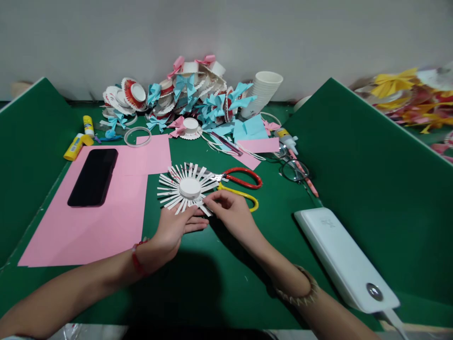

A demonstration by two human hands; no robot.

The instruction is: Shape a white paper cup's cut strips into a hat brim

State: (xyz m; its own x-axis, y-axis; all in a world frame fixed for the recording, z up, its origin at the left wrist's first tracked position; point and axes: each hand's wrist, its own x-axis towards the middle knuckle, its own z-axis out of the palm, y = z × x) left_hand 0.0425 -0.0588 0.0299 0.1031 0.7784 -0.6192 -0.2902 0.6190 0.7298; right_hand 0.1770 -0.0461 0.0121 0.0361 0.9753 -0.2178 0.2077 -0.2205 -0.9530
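White fringed paper cup (pixel 190 188): right hand (pixel 231 208) pinches it; left hand (pixel 172 229) extends fingers, grip unclear; to their right, white oblong power bank (pixel 345 257) bears illegible marking.

Scissors (pixel 244 174): blades partly hidden behind the cut paper cup (pixel 190 187). Right hand (pixel 231 210) covers some strip ends; left hand (pixel 174 230), exact grip on the cup unclear. Cable (pixel 393 320) runs off the bottom edge. Yellow bows (pixel 396 84) pile cropped at right, blurry. Glue bottle (pixel 286 139) label too small to read.

1 head view, forward and down, near desk (pixel 276 219)
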